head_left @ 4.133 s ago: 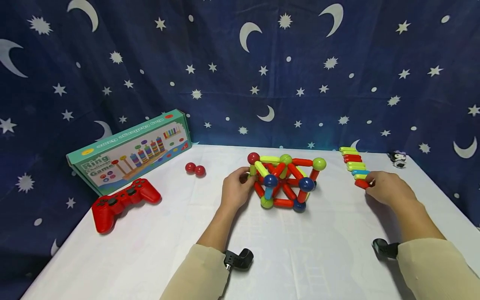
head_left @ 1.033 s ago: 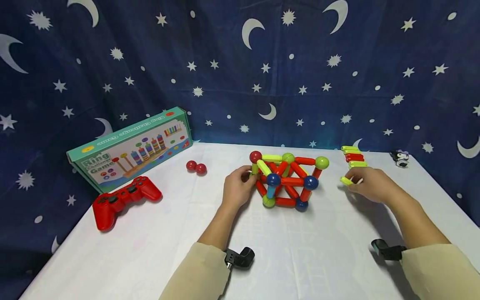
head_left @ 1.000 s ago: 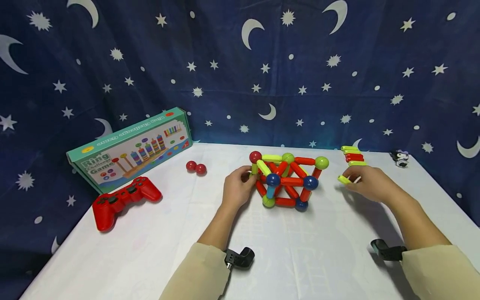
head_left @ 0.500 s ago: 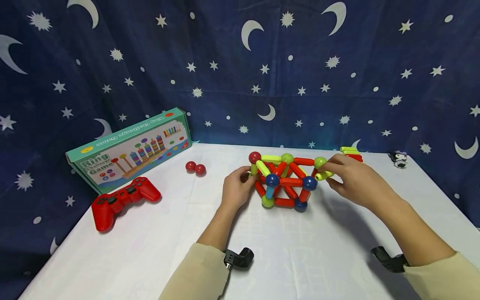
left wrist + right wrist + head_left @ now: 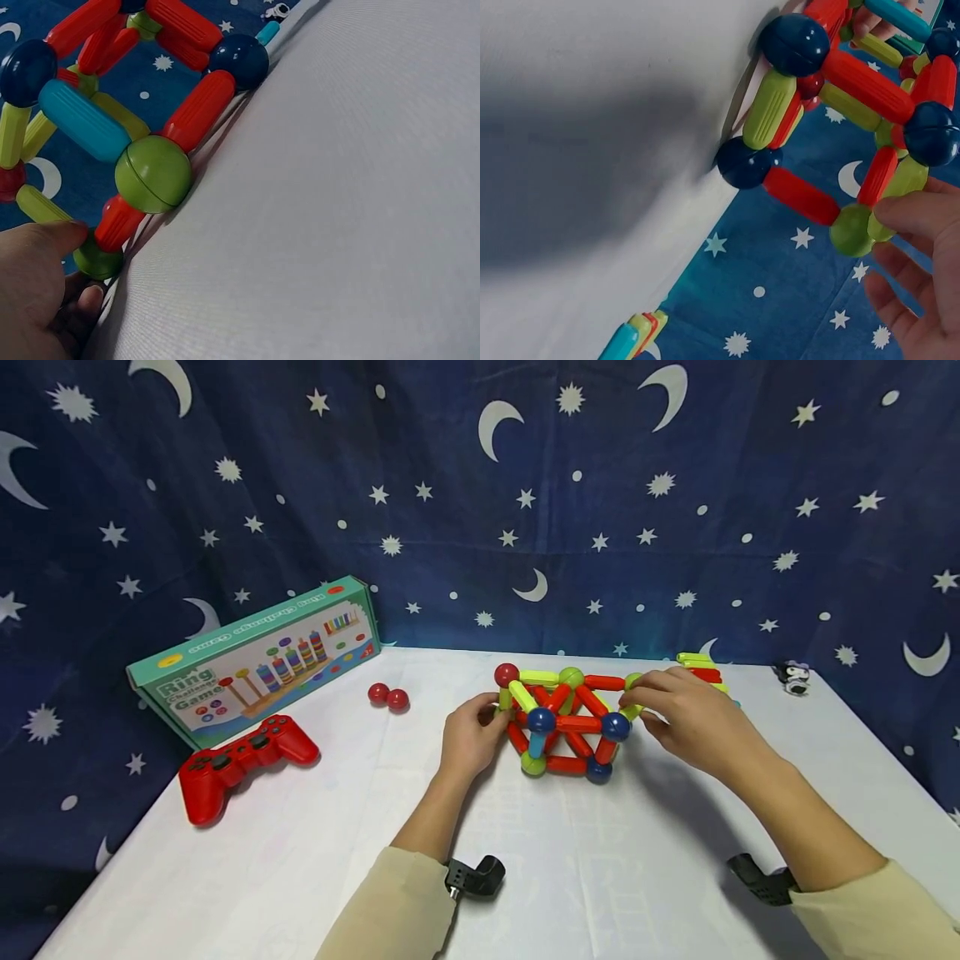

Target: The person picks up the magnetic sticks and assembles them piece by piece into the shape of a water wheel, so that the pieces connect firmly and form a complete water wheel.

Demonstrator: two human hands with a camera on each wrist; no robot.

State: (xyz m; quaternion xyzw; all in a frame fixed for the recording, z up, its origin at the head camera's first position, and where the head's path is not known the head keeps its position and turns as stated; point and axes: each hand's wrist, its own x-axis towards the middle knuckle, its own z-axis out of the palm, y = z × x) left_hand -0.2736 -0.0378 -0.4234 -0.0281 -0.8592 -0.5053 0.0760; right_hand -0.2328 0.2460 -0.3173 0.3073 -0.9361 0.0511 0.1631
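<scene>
A frame of magnetic sticks and balls [image 5: 578,724] stands mid-table, in red, yellow-green, blue and dark blue. My left hand [image 5: 468,739] holds its lower left corner; in the left wrist view, thumb and fingers pinch around a green ball [image 5: 99,259] there. At the upper right, my right hand [image 5: 697,718] pinches a yellow-green magnetic stick [image 5: 904,184] between thumb and fingers. One end of that stick meets a green ball [image 5: 851,230], and the other lies right by a dark blue ball [image 5: 931,133]. In the head view, my right fingers partly cover the stick and green ball.
Several loose sticks [image 5: 705,675] lie in a row at the back right, partly behind my right hand, near a small black-and-white figure [image 5: 793,677]. To the left are two red balls [image 5: 388,697], a red game controller [image 5: 243,764] and a Ring Challenge Game box [image 5: 258,664].
My right hand, at the stick row on a red stick, later lifted a yellow-green stick, then carried it left to the frame's upper right corner. My left hand has stayed at the lower left corner.
</scene>
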